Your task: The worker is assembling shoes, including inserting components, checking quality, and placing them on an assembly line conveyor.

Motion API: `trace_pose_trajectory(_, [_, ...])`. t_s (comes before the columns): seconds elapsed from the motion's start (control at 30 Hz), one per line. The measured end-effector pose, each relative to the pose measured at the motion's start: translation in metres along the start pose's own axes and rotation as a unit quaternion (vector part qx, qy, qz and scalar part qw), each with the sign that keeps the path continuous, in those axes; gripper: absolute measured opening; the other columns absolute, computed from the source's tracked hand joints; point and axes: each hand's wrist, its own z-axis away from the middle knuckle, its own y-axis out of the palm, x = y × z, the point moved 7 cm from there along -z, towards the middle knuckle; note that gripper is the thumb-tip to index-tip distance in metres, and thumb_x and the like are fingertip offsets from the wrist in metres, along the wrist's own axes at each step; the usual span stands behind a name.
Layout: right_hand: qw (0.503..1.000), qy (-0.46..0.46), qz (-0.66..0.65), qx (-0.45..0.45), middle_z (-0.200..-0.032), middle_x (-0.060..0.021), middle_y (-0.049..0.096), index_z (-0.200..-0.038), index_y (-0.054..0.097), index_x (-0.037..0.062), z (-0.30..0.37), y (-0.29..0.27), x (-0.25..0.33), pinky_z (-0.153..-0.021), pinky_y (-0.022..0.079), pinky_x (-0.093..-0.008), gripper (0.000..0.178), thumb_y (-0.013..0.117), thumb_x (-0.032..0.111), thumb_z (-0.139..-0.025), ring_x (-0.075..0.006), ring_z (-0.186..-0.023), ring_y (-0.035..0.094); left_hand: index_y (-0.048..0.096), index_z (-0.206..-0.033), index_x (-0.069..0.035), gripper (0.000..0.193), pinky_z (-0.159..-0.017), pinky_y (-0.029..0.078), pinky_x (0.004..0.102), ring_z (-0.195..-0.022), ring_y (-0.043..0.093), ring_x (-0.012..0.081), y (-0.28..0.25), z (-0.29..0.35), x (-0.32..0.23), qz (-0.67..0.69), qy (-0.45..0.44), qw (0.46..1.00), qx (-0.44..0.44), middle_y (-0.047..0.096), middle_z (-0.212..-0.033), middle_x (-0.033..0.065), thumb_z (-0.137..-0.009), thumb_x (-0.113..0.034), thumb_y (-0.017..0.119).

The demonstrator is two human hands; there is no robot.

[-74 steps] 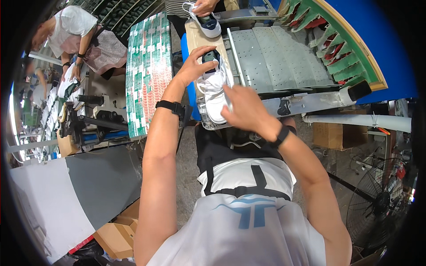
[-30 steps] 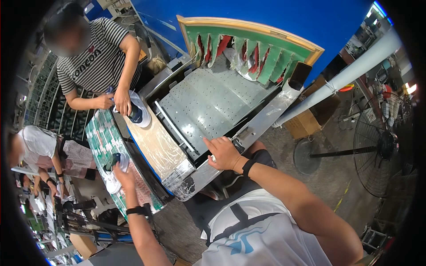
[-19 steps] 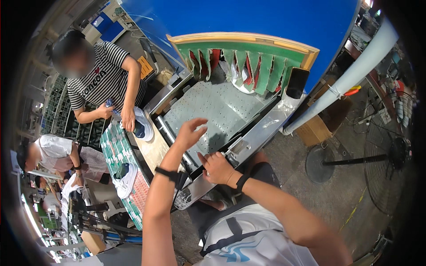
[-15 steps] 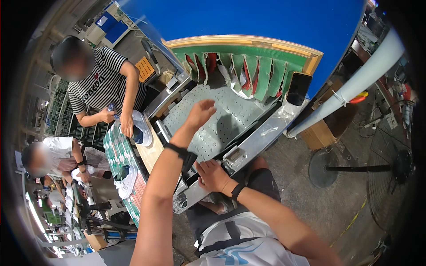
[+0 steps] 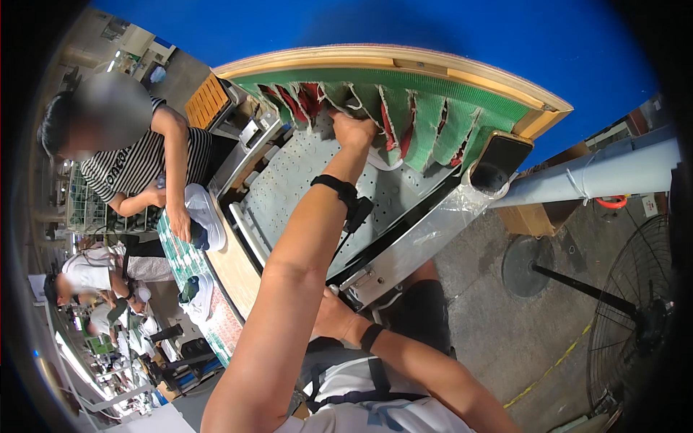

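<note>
My left hand (image 5: 354,131) reaches across the perforated metal bed (image 5: 289,169) of a machine and into a curtain of torn green and red strips (image 5: 426,130). Its fingers are hidden behind the strips. Just right of that wrist, the white edge of a shoe (image 5: 384,160) shows under the curtain. My right hand (image 5: 336,317) is low by the machine's near metal edge (image 5: 368,285), partly covered by my left forearm, and its fingers are mostly out of sight.
A blue hood (image 5: 346,29) with a wooden frame (image 5: 404,59) rises above the curtain. At left, a co-worker (image 5: 159,151) handles a sneaker (image 5: 206,216); another sneaker (image 5: 198,297) lies on the green belt (image 5: 177,249). A pale pipe (image 5: 613,169) and a fan (image 5: 635,310) stand right.
My left hand has moved forward from above the metal bed into the curtain strips. My right hand has shifted down off the metal edge toward me. The view has turned somewhat.
</note>
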Motion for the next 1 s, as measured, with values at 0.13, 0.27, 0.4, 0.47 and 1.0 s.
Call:
trace_pose_trajectory(0.13, [0.998, -0.011, -0.03, 0.059, -0.101, -0.0111, 0.066, -0.108, 0.072, 0.0018, -0.008, -0.012, 0.001, -0.097, 0.044, -0.0423, 0.037, 0.072, 0.031, -0.085, -0.0279, -0.099, 0.061, 0.066, -0.127, -0.002, 0.052, -0.093, 0.058, 0.0407, -0.105, 0.072, 0.0273, -0.057, 0.015, 0.009, 0.191, 0.027, 0.981, 0.009, 0.076, -0.114, 0.0104, -0.081, -0.014, 0.087])
trace_pose_trajectory(0.27, [0.989, 0.027, -0.037, 0.139, -0.111, -0.0164, 0.065, -0.137, 0.061, -0.0072, -0.005, -0.003, 0.005, -0.098, 0.047, -0.0448, 0.057, 0.066, 0.026, -0.09, -0.0328, -0.104, 0.062, 0.069, -0.122, -0.007, 0.03, -0.085, 0.061, 0.0384, -0.096, 0.073, 0.0229, -0.108, 0.057, 0.053, 0.445, -0.121, 0.868, 0.186, 0.076, -0.11, 0.0086, -0.095, -0.02, 0.073])
trace_pose_trajectory(0.4, [0.996, -0.007, 0.012, 0.091, -0.117, -0.0174, 0.069, -0.142, 0.06, -0.0075, 0.004, 0.011, 0.006, -0.099, 0.049, -0.0469, 0.068, 0.072, 0.026, -0.083, -0.0362, -0.105, 0.064, 0.068, -0.128, -0.006, 0.038, -0.09, 0.061, 0.0377, -0.102, 0.074, 0.024, -0.199, 0.138, 0.085, 0.524, -0.189, 0.811, 0.177, 0.077, -0.114, 0.0094, -0.099, -0.029, 0.071])
trace_pose_trajectory(0.47, [0.995, 0.009, 0.004, 0.101, -0.117, -0.0163, 0.068, -0.134, 0.064, -0.0059, -0.004, 0.004, 0.007, -0.097, 0.049, -0.0483, 0.061, 0.072, 0.025, -0.082, -0.0365, -0.103, 0.063, 0.065, -0.132, -0.006, 0.039, -0.091, 0.061, 0.0377, -0.104, 0.073, 0.0223, -0.262, 0.168, 0.11, 0.514, -0.102, 0.841, 0.132, 0.075, -0.116, 0.0094, -0.099, -0.027, 0.07])
trace_pose_trajectory(1.0, [0.99, -0.059, 0.128, 0.026, -0.104, -0.0164, 0.064, -0.149, 0.056, -0.0056, -0.015, 0.007, 0.029, -0.089, 0.048, -0.0486, 0.077, 0.073, 0.024, -0.08, -0.0351, -0.096, 0.063, 0.054, -0.147, -0.003, 0.075, -0.109, 0.051, 0.0459, -0.125, 0.066, 0.0411, -0.475, 0.359, 0.234, -0.101, 0.134, 0.928, -0.334, 0.069, -0.129, 0.0206, -0.084, -0.021, 0.091])
